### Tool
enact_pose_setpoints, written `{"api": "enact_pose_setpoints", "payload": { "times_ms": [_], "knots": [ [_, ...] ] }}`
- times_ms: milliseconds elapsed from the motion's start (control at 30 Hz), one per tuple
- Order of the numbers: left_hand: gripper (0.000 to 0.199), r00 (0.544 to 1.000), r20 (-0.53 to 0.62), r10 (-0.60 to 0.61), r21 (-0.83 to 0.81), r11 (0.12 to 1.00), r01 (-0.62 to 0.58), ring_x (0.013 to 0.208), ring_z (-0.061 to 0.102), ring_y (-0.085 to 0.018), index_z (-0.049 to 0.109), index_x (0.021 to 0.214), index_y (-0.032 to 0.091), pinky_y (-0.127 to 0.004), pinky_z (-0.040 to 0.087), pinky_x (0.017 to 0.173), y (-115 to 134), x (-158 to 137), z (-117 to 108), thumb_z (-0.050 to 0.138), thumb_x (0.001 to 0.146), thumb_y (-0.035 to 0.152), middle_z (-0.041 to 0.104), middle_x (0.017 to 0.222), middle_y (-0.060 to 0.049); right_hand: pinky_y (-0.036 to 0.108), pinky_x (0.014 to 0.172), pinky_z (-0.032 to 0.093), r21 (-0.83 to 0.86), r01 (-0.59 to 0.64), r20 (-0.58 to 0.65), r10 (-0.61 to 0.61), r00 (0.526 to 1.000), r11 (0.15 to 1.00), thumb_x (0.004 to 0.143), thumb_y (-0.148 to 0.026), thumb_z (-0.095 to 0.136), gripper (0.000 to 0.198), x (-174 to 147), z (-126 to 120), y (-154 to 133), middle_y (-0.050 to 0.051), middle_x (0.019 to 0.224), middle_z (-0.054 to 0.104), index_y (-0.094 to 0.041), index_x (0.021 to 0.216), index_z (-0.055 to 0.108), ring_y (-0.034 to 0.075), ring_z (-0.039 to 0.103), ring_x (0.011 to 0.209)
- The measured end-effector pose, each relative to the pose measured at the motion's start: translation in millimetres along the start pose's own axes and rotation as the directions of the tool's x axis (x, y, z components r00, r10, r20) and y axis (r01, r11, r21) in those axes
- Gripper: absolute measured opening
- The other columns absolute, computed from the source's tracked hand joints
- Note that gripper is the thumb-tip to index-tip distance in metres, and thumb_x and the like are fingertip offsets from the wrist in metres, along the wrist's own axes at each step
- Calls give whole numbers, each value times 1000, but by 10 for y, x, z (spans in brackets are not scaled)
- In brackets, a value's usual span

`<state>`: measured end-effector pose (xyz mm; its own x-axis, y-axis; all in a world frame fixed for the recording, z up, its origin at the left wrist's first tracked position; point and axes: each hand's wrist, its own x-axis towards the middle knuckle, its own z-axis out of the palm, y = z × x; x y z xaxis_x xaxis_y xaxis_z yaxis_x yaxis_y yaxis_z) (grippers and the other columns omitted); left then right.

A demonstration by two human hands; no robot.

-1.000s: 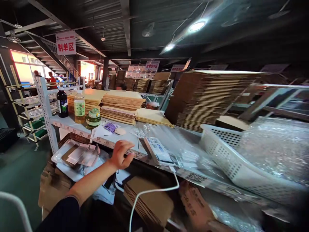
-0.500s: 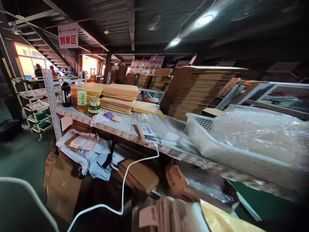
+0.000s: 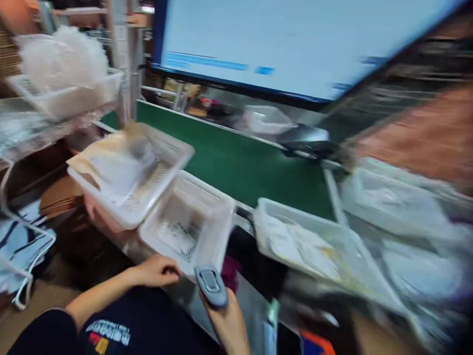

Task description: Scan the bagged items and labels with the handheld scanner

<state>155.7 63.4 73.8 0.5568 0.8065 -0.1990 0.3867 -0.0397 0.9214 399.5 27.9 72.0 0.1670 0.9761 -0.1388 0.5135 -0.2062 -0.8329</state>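
Scanner (image 3: 210,286) — a grey handheld one — sits low in the middle of the view, its head poking up out of the right hand (image 3: 229,323), whose fingers are wrapped around the handle below it. The left hand (image 3: 157,271) rests just beside it at the near edge of a small white basket (image 3: 218,224), fingers curled loosely and holding nothing that can be made out; whether they touch the rim is hard to tell in the blur. My worry is the basket: it hangs partly over the bench edge, so a nudge from either hand could tip it and spill the bagged item inside. The scanner's head is also very near the basket's corner and might knock against it. Left of this stands a second basket (image 3: 173,148) with paper and plastic packets, and to the right a longer tray (image 3: 325,231) of flat bags. Behind them runs a green belt (image 3: 240,165) under a large bright screen (image 3: 281,44). A tub of bubble wrap (image 3: 62,74) fills the upper left shelf, crowding the reach on that side.
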Motion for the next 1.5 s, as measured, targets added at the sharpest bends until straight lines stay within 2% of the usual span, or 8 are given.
{"api": "enact_pose_setpoints", "payload": {
  "times_ms": [167,300,433,533,700,833,1100,1500],
  "knots": [
    [29,983,-184,25,257,966,23,104,71,-22,72,120,19,-35,58,98,145,758,-167,53,99,26,75,117,-9,46,79,57,-30,-100,-111,96,989,995,72,-47,60,33,-485,-285,214,11,91,67,-20,87,70,34,72,88],
    [43,954,-269,-136,630,724,281,130,64,-33,63,139,12,-49,52,113,176,1443,-315,50,98,13,62,145,-21,47,83,55,-4,-172,-147,170,974,985,76,-46,59,32,-625,-250,232,11,94,65,-19,91,67,34,70,92],
    [37,855,-379,-355,614,595,519,124,67,-47,68,124,-2,-55,58,98,-20,1831,-389,64,87,5,63,135,-37,39,83,51,-29,-150,-67,148,987,988,83,-31,60,18,-678,-97,177,8,96,62,-19,96,65,28,68,92],
    [27,822,-398,-407,572,591,569,116,72,-40,71,115,1,-48,60,93,-179,1892,-416,67,88,5,71,125,-31,35,84,49,-114,-99,30,103,994,988,82,-12,61,20,-527,7,35,8,103,62,-18,100,65,26,67,96],
    [18,891,-385,-240,523,739,424,104,74,-26,76,104,6,-33,55,92,-151,1813,-556,61,94,6,79,110,-18,32,83,46,-308,-62,140,110,984,949,85,-7,65,33,-93,57,-363,10,121,62,-17,116,64,28,69,104],
    [28,926,-379,-11,477,855,205,106,74,-21,78,116,11,-28,53,93,73,1695,-715,54,101,12,80,118,-13,33,79,43,-403,21,145,41,989,915,90,-8,62,34,91,-21,-638,11,127,62,-17,123,62,29,70,105],
    [29,877,-459,141,394,917,59,100,76,-27,81,113,15,-36,53,94,183,1505,-779,56,99,16,82,111,-13,35,79,44,-366,90,142,-40,989,926,82,1,61,48,-23,-141,-747,12,123,59,-16,127,59,33,69,107],
    [24,786,-584,201,236,969,-73,89,74,-23,75,100,19,-33,52,81,62,1451,-735,53,94,29,80,97,-8,30,70,41,-234,227,67,-217,974,945,76,-3,59,30,-50,-170,-451,5,102,58,-20,101,57,23,64,86]
  ]
}}
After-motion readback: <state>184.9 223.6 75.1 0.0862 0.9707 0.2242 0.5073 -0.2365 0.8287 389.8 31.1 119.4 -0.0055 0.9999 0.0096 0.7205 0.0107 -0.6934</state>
